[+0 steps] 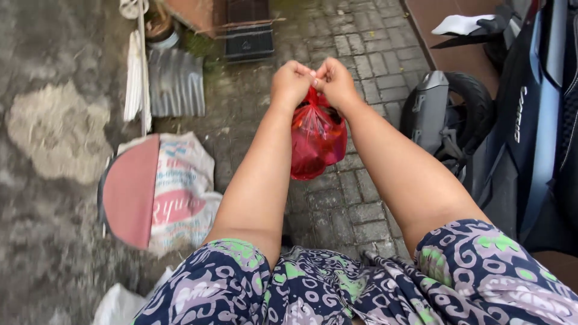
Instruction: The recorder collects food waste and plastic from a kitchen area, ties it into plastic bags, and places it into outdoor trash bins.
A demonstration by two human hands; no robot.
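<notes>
A dark blue scooter (530,120) fills the right side, its rear tyre (475,105) and grey exhaust cover (428,111) turned toward the paved brick ground (343,204). At the left, on the rough concrete, lies a white printed sack (183,192) with red and blue lettering, half covered by a round reddish lid (129,192). Farther off sit a sheet of corrugated metal (176,83) and a black crate (248,42). Between the two forearms hangs a red translucent plastic bag (317,137), bulging and rounded at the bottom, gathered to a narrow neck at the top. It hangs above the bricks, touching no surface. The left hand (291,83) and the right hand (335,81) meet at that neck, knuckles touching, both sets of fingers closed tight around the bunched plastic, the bag's body hanging directly below them.
</notes>
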